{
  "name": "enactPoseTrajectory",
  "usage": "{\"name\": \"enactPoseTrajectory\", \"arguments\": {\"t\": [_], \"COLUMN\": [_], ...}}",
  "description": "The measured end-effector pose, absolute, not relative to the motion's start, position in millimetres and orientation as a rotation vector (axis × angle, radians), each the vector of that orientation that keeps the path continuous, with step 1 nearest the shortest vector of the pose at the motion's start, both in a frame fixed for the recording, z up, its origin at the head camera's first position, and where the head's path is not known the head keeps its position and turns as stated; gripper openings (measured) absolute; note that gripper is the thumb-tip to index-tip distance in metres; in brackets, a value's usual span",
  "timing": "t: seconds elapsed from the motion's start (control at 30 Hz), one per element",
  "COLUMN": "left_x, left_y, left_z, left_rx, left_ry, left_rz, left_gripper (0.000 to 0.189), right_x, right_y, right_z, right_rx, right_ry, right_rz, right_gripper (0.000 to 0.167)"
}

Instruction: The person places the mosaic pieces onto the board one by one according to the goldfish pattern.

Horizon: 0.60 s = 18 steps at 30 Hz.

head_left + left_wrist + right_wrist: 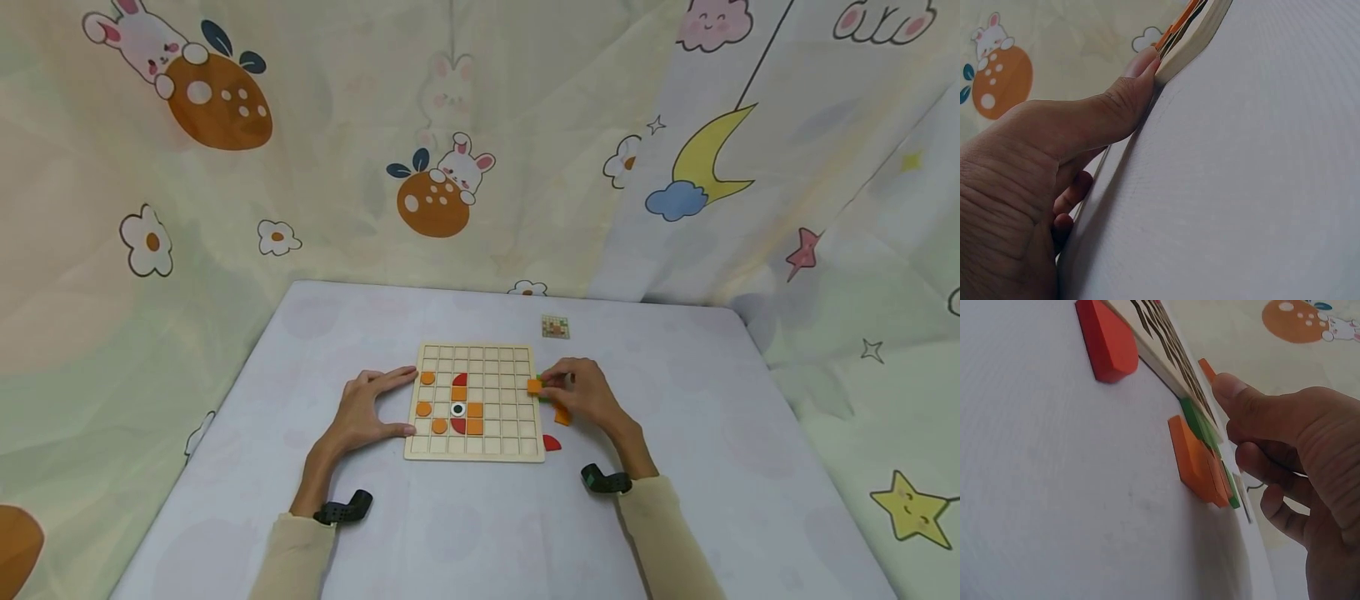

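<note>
A wooden grid board point(506, 450) lies on the table, with orange squares, orange circles point(423, 409), red quarter-round pieces point(459, 426) and a black-and-white eye disc point(457, 409) in some cells. My left hand point(367, 410) touches the board's left edge with spread fingers; its thumb point(1125, 103) rests against the edge near a corner. Over the right edge, my right hand point(585, 390) pinches an orange square tile point(534, 387) between thumb and finger. Beneath that hand, beside the board, lie orange point(1194, 462) and green point(1192, 417) pieces, partly hidden.
A loose red quarter-round piece point(552, 443) lies by the board's lower right edge. Behind the board is a small patterned card point(556, 327). A printed fabric backdrop point(337, 183) rises behind the white table point(480, 533).
</note>
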State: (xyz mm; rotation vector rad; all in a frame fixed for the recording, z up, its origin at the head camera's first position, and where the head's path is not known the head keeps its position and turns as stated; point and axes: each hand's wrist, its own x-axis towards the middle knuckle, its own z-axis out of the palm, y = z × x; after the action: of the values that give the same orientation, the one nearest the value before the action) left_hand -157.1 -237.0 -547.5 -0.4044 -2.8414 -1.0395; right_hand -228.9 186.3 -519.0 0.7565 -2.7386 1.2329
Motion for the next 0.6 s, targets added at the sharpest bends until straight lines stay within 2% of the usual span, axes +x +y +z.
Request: {"name": "enactPoseTrajectory", "arguments": {"t": [0.6], "left_x": [-157.5], "left_y": [-237.3], "left_z": [-548.7], "left_rx": [-0.396], "left_ry": [-2.850], "left_rz": [-1.017], "left_gripper": [0.099], "right_x": [-222.5], "right_y": [163.5], "right_z": [-522.0], "right_rx": [0.794], "right_ry": [-2.787], "right_rz": [1.286], "right_gripper": [0.018]}}
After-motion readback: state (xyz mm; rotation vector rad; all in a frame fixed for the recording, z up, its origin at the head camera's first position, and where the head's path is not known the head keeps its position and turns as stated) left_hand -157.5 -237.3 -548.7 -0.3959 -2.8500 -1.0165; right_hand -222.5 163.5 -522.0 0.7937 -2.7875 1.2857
